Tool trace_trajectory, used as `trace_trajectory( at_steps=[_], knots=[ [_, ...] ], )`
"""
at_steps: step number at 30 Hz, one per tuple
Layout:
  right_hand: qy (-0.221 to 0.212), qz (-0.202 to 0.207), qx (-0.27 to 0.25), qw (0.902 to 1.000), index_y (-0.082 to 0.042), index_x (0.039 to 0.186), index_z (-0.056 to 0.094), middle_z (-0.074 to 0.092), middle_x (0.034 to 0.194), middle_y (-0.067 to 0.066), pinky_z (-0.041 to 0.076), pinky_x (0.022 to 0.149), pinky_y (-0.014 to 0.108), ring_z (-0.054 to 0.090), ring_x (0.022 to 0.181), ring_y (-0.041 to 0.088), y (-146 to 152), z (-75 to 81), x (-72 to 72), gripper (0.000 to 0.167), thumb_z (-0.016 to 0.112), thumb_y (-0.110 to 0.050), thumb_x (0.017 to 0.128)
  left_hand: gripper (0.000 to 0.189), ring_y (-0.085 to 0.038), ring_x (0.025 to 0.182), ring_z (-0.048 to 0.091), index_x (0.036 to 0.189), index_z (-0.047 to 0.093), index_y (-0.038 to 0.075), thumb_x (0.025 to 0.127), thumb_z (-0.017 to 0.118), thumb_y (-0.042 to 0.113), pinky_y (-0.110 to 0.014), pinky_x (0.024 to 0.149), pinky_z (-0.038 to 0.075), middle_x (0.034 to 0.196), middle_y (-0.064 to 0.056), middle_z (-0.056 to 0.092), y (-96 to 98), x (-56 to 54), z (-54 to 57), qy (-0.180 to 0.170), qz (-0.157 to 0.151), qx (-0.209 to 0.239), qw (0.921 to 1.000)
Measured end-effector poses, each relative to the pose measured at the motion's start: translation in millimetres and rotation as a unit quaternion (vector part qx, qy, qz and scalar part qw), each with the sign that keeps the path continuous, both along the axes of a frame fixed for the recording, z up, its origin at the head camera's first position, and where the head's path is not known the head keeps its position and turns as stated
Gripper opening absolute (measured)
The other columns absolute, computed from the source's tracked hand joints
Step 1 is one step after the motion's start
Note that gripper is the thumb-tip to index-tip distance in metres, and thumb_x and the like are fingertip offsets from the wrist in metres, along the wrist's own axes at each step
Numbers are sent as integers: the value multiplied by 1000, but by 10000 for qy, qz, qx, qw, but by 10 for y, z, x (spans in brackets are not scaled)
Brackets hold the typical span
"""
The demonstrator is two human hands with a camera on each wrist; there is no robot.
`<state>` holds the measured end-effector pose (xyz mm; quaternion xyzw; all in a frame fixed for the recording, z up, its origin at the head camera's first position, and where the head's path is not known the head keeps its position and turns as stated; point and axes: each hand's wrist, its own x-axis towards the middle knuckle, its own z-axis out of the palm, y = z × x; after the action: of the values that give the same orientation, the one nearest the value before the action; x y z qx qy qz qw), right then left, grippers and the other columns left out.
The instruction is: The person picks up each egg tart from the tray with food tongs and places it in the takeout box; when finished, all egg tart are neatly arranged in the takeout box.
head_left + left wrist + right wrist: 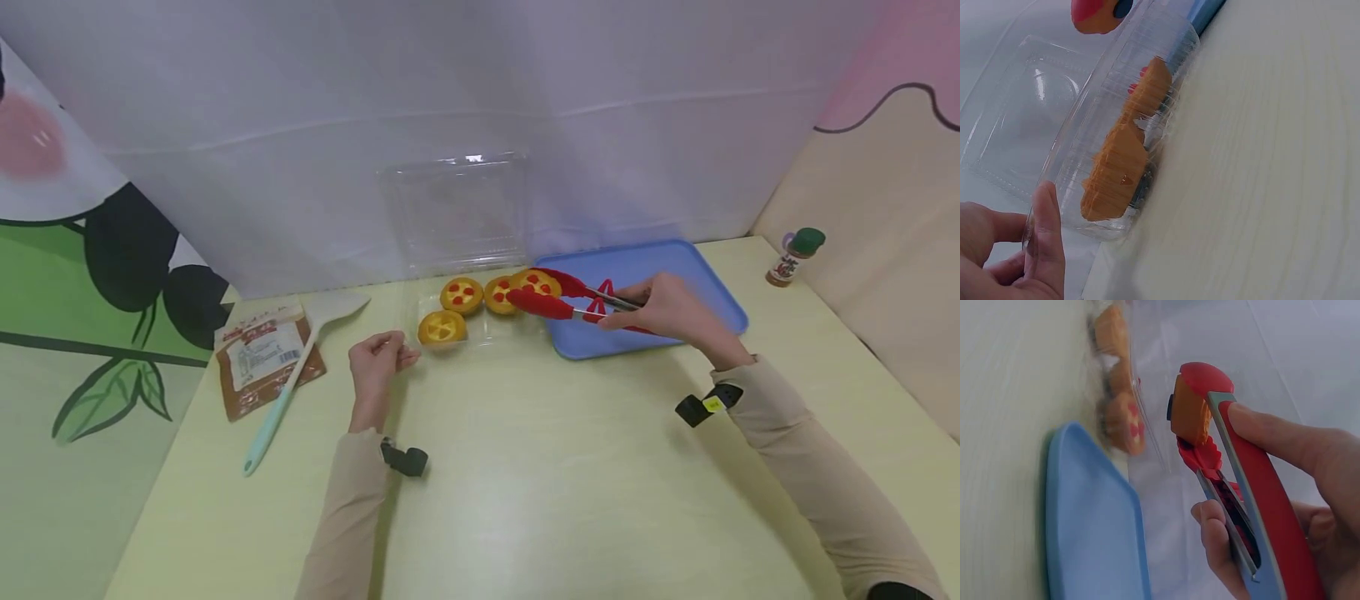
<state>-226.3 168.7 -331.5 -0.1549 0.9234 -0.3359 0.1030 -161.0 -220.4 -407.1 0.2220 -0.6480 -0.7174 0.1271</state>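
As you look down over it, the pale worktop carries most of its things along the far edge. Your beige sleeves reach across it toward that edge. Right of the far edge's middle lies the blue tray; its left edge sits just beside the clear container, whose lid stands open at the back. Toward the worktop's left edge, the spatula lies slantwise, its white blade toward the far edge and its pale green handle toward you, crossing the right side of a brown packet. Your right hand, above the tray, holds the red tongs, thumb on one arm and fingers clamped round the other. Your left hand is at the container's near left corner, thumb and fingers pinching its thin clear rim. By the worktop's far right corner stands a small bottle with a green cap. The tongs grip the raised tart, red-spotted on top, over the container's right side, near the tray's left edge. Inside the container lie a left red-spotted tart, a right red-spotted tart beside it, and a yellow-topped tart toward the near left corner.
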Motion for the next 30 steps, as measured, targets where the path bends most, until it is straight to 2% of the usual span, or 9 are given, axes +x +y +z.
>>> trace_trajectory(
  at_steps=[5,9,14,16,19,21,24,30],
  knots=[
    [-117,309,58,9994,-1,121,68,48,57,-2,18,45,25,24,52,13,-234,1,-36,67,84,-45,74,32,-5,55,66,122,57,-16,97,57,5,-18,61,61,65,1,61,1,4,-1,-48,-21,50,10000],
    [-172,517,72,9985,1,119,68,55,62,0,19,45,25,24,52,13,-393,-9,-70,62,85,-39,74,33,-6,55,66,122,56,-17,97,57,4,-17,61,61,63,2,61,-2,15,-2,44,-96,71,9999],
    [-236,781,81,9966,-1,110,73,50,60,-5,19,47,24,24,52,11,-543,-1,-115,50,85,-35,75,31,-7,54,67,120,55,-19,97,57,3,-18,61,62,63,0,61,-4,23,4,208,-133,111,9996],
    [-272,873,71,9958,-4,103,76,41,55,-5,17,47,24,23,51,11,-596,10,-125,43,85,-34,75,31,-7,54,66,119,55,-19,97,57,2,-18,60,62,64,-1,61,-3,23,5,226,-119,102,9996],
    [-251,1024,69,9944,-8,77,74,31,52,-7,14,46,24,19,50,10,-669,14,-134,28,84,-34,75,31,-6,54,66,119,55,-19,97,57,2,-18,61,62,64,-1,61,-2,25,3,205,-97,107,9997],
    [-223,1107,89,9936,-14,60,61,23,52,-5,11,47,23,16,50,11,-712,15,-131,34,84,-32,76,31,-6,54,66,119,55,-20,97,57,2,-18,60,62,63,0,60,-1,29,-4,186,-84,124,9997],
    [-202,1192,88,9926,-17,53,44,21,53,-4,11,48,23,14,50,11,-763,20,-131,48,83,-28,78,31,-7,53,66,118,55,-20,97,58,2,-19,60,62,61,1,60,1,35,-13,204,-81,166,9996],
    [-243,1197,143,9924,-17,53,40,21,53,-4,11,49,23,14,51,11,-806,71,-159,50,82,-24,79,31,-7,53,66,118,55,-21,97,57,2,-18,59,62,62,0,61,-8,27,-13,304,-123,136,9994]
  ],
)
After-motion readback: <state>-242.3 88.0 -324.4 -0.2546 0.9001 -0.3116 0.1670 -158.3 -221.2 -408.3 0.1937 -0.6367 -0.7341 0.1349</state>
